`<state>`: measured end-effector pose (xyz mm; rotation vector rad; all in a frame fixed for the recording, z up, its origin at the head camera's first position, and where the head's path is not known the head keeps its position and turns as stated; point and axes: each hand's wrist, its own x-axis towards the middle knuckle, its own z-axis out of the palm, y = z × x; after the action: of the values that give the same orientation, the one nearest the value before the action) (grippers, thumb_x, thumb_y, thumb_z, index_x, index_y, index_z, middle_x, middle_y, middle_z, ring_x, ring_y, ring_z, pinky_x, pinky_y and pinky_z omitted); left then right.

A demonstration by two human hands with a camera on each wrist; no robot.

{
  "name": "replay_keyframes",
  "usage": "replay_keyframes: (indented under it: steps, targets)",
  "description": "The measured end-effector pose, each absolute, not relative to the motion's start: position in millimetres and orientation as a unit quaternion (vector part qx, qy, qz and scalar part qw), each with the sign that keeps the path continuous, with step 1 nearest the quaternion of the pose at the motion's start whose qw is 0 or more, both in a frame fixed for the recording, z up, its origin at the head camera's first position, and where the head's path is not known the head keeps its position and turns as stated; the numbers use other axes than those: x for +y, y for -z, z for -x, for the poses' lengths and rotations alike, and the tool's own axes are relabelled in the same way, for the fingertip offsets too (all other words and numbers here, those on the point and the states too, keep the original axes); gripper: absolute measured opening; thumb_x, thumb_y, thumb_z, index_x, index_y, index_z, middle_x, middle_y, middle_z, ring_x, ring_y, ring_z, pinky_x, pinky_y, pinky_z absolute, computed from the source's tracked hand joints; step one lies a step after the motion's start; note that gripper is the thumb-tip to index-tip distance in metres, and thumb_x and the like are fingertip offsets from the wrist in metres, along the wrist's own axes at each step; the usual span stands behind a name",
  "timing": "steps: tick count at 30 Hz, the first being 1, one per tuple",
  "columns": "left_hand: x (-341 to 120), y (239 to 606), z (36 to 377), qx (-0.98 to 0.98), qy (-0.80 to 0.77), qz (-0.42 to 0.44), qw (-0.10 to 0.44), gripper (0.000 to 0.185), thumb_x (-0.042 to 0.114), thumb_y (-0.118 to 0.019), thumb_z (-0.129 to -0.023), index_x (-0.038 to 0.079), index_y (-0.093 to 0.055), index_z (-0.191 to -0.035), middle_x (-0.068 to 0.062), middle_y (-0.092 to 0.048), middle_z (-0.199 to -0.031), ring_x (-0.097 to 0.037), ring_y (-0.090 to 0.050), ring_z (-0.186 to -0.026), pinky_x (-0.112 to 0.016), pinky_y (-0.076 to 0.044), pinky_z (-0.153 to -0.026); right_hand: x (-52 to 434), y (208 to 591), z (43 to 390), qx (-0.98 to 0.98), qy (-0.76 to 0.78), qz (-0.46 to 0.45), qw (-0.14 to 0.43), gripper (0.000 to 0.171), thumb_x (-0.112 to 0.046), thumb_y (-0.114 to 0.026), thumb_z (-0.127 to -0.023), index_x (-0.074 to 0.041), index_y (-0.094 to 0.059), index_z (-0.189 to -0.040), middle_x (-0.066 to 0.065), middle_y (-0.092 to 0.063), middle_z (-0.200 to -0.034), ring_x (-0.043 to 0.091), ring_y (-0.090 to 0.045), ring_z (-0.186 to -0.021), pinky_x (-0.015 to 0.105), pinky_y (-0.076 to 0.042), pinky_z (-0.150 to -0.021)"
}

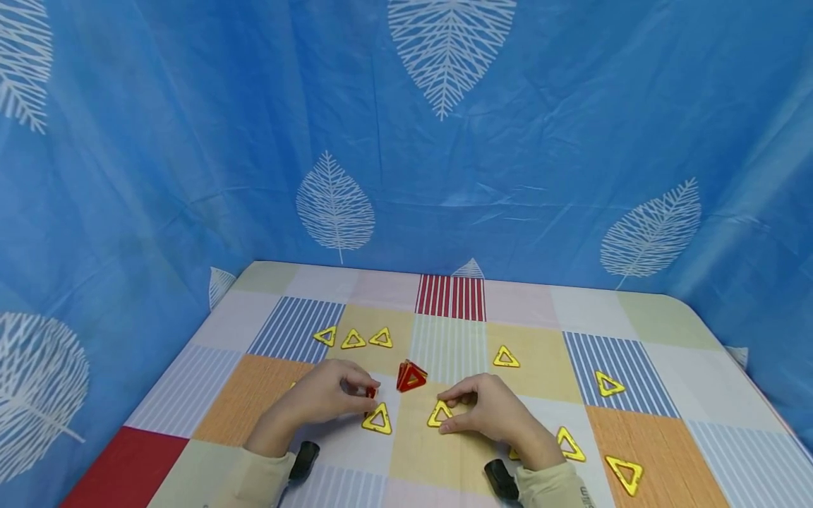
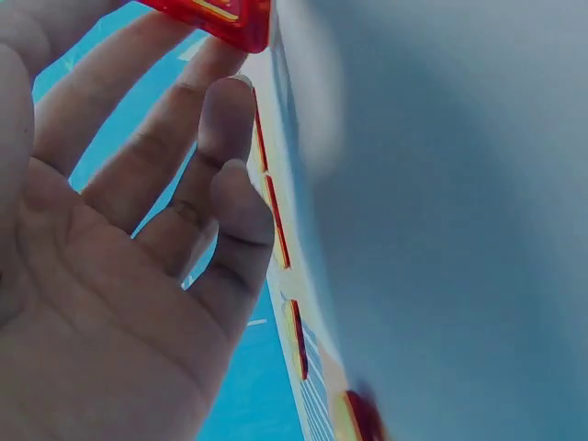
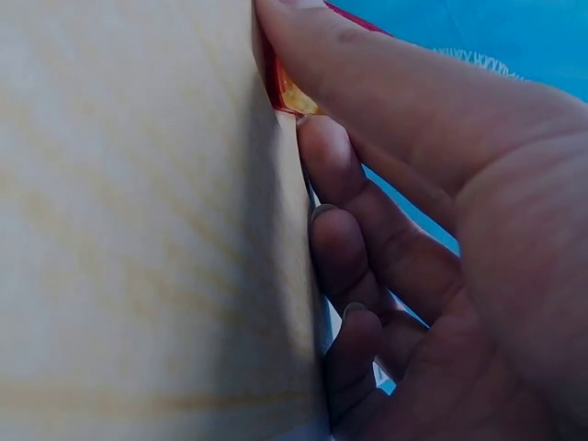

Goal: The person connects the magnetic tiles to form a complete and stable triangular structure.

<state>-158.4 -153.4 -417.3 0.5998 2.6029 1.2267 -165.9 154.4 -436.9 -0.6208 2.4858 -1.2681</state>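
My left hand (image 1: pixel 359 392) rests on the checked tablecloth (image 1: pixel 444 339) and pinches a small red tile (image 1: pixel 371 392) between thumb and fingers; in the left wrist view the red tile (image 2: pixel 230 18) sits at the fingertips (image 2: pixel 225 101). A yellow triangle (image 1: pixel 377 419) lies just in front of that hand. My right hand (image 1: pixel 452 413) pinches another yellow triangle (image 1: pixel 440 414) that lies flat on the cloth; the right wrist view shows its fingers (image 3: pixel 331 156) curled against the tile's edge (image 3: pixel 289 92). Between the hands stands a small red-orange pyramid (image 1: pixel 411 377) of triangles.
Several loose yellow triangles lie about: three in a row at the back left (image 1: pixel 353 341), one behind the right hand (image 1: pixel 505 357), others at the right (image 1: pixel 608 383) (image 1: pixel 625 473). Blue leaf-print curtain (image 1: pixel 406 141) walls the table at the back and sides.
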Motion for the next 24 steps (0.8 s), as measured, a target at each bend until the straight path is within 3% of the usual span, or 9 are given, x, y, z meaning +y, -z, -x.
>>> replay_keyframes:
  steps: [6,10,14,21,24]
  targets:
    - [-149,416,159,0.889,-0.407,-0.192,0.090,0.024,0.027,-0.084,-0.084,0.013,-0.081,-0.104,0.011,-0.071,-0.093,-0.010,-0.059,-0.076,-0.028,-0.049,-0.063,155,439,167,0.858,0.446,0.212,0.136,0.035,-0.026,-0.095,-0.068,-0.016,-0.081,-0.099,-0.009,-0.071,-0.087,0.013,-0.062,-0.080,0.027,-0.051,-0.071]
    - [-139,412,159,0.869,-0.427,-0.236,0.080,0.025,0.025,-0.082,-0.086,0.013,-0.080,-0.108,0.009,-0.072,-0.097,-0.010,-0.059,-0.075,-0.028,-0.050,-0.061,156,439,166,0.859,0.448,0.209,0.132,0.035,-0.026,-0.095,-0.068,-0.016,-0.081,-0.098,-0.008,-0.073,-0.087,0.012,-0.063,-0.078,0.027,-0.051,-0.069]
    - [-123,409,160,0.841,-0.453,-0.280,0.092,0.023,0.020,-0.082,-0.086,0.012,-0.080,-0.108,0.009,-0.073,-0.101,-0.009,-0.061,-0.077,-0.028,-0.053,-0.065,156,438,166,0.858,0.450,0.209,0.131,0.034,-0.025,-0.095,-0.067,-0.015,-0.081,-0.097,-0.006,-0.074,-0.089,0.014,-0.064,-0.079,0.027,-0.051,-0.068]
    - [-91,405,162,0.832,-0.450,-0.296,0.134,0.023,0.017,-0.080,-0.088,0.011,-0.079,-0.110,0.010,-0.071,-0.087,-0.007,-0.062,-0.067,-0.025,-0.049,-0.057,156,440,168,0.865,0.434,0.221,0.121,0.036,-0.026,-0.096,-0.067,-0.014,-0.081,-0.097,-0.009,-0.072,-0.085,0.011,-0.064,-0.078,0.027,-0.052,-0.070]
    - [-83,406,163,0.833,-0.447,-0.291,0.148,0.022,0.015,-0.080,-0.088,0.011,-0.079,-0.109,0.010,-0.071,-0.088,-0.005,-0.065,-0.070,-0.025,-0.052,-0.062,155,441,168,0.866,0.429,0.228,0.117,0.037,-0.027,-0.096,-0.067,-0.014,-0.080,-0.097,-0.010,-0.072,-0.085,0.009,-0.064,-0.078,0.027,-0.052,-0.071]
